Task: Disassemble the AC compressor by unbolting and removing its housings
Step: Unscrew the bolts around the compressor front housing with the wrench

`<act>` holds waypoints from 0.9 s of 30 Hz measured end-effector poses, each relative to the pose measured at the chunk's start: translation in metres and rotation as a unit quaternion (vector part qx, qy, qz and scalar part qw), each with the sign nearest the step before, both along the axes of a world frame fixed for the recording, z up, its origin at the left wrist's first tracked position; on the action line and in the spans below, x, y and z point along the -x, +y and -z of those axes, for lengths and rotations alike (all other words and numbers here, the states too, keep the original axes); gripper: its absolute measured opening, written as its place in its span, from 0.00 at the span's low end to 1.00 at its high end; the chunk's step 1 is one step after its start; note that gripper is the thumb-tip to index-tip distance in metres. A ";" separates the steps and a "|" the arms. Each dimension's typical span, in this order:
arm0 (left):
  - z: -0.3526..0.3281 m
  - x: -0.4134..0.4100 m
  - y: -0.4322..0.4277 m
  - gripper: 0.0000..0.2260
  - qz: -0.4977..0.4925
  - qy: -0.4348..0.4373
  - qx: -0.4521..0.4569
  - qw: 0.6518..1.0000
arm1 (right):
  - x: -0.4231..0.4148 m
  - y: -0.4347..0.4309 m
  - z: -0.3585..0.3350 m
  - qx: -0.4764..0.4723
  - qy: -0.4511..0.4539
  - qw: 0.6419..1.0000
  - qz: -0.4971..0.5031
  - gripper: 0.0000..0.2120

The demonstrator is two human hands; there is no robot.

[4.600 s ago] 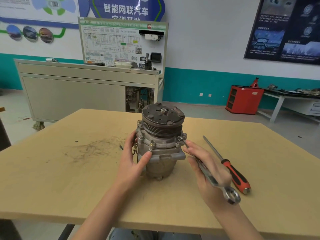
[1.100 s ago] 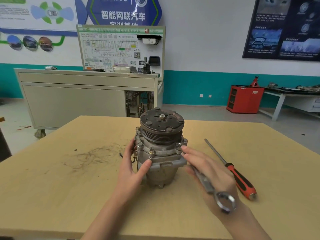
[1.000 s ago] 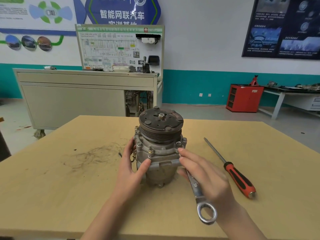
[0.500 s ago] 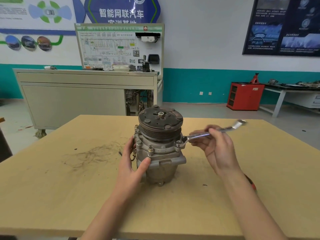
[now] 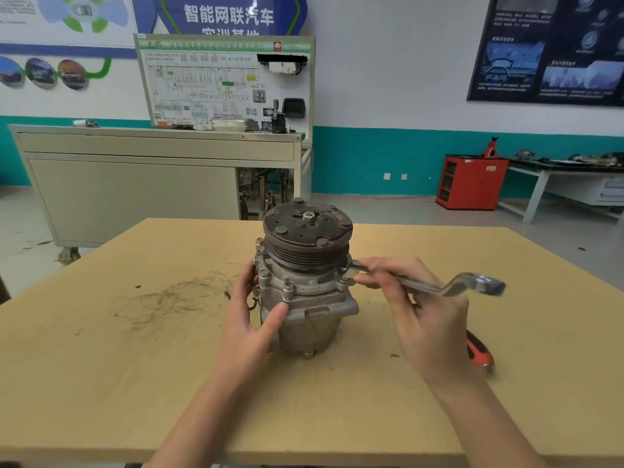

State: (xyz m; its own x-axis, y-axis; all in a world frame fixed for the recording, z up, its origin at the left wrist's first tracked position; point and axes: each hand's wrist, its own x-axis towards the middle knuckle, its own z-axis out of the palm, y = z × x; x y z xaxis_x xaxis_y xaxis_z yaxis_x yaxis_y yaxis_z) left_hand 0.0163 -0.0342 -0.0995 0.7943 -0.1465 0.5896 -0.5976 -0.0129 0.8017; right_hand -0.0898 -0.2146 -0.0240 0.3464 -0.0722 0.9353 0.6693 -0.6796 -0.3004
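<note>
While L hand (image 5: 250,329) grips compressor (image 5: 314,319), its axis stands vert., pulley (image 5: 307,231) up.

Both bare: left hand (image 5: 250,329), right hand (image 5: 429,322), slim fingers. Forearms bare as well, uncovered all the way down past near edge of table (image 5: 101,366). Left thumbnail trimmed short.

One compressor (image 5: 310,265), one wrench (image 5: 422,286), one table (image 5: 101,366), two hands (image 5: 250,329) (image 5: 429,319), probably one half-hidden screwdriver (image 5: 479,356).
</note>
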 end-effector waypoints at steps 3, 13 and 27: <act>-0.001 0.001 0.000 0.31 0.000 -0.004 -0.001 1.000 | 0.006 0.010 0.009 0.073 -0.028 0.996 0.051 0.23; 0.000 0.001 0.000 0.30 0.001 -0.011 0.004 1.000 | 0.002 0.004 0.028 0.073 -0.084 0.993 0.032 0.14; 0.000 0.001 0.001 0.31 0.003 0.005 -0.003 1.000 | -0.048 -0.054 -0.015 -0.362 0.257 0.840 -0.313 0.14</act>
